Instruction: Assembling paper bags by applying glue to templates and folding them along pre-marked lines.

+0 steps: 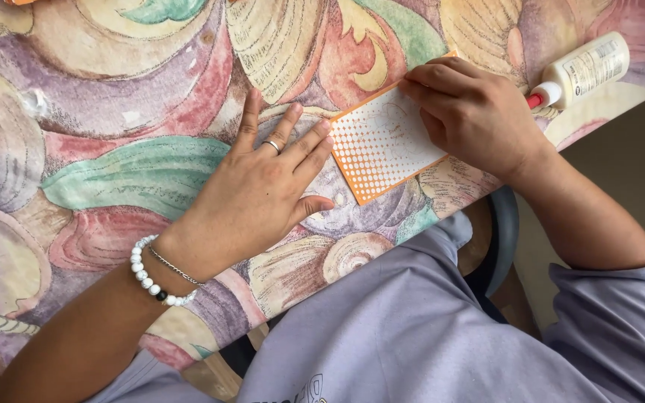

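Both hands press flat on the orange card point(381, 149), left hand point(263, 194) spread beside it, right hand point(472, 112) curled over it, glue bottle point(587, 69) just right.

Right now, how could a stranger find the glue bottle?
Start from the shell-patterned table and go to its far right edge, just beyond the right hand pressing the orange dotted card. The glue bottle lies there on its side: white, with a red tip.

The right hand point(472, 112) hides the orange card's point(382, 145) upper corner.
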